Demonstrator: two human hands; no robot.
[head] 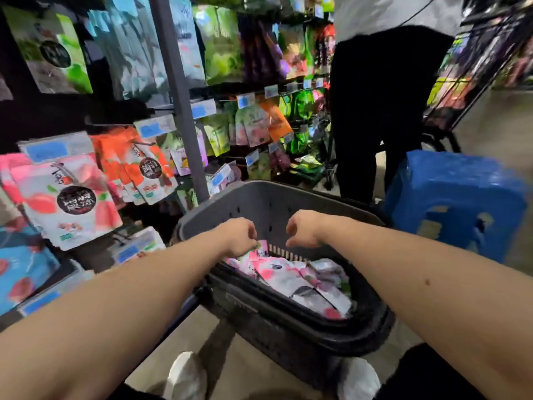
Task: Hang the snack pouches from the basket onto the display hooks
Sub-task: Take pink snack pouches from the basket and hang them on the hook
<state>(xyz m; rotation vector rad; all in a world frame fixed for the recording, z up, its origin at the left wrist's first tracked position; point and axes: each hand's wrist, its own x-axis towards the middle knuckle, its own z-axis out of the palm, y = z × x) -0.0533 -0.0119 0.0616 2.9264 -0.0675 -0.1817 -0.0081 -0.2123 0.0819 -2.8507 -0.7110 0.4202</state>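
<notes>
We see the display rack (178,90) filling the left and far side, its hooks crowded with hanging packets; nearest on the left hangs a white and pink pouch with a dark round label (72,197), and beside it a row of orange ones (138,163). A person in dark trousers (380,111) stands behind, next to a blue plastic stool (458,197). Below our arms sits the dark grey basket (274,206), its far wall raised, with a heap of pink and white snack pouches (300,281) lying flat inside. Our left hand (239,236) reaches into the basket with fingers curled down, touching the top edge of a pouch at the pile's near-left end; we cannot tell whether it truly pinches it. Our right hand (302,229) hangs just beside it over the pouches, fingers loosely curled, holding nothing. Two light shoes (187,373) show at the bottom.
</notes>
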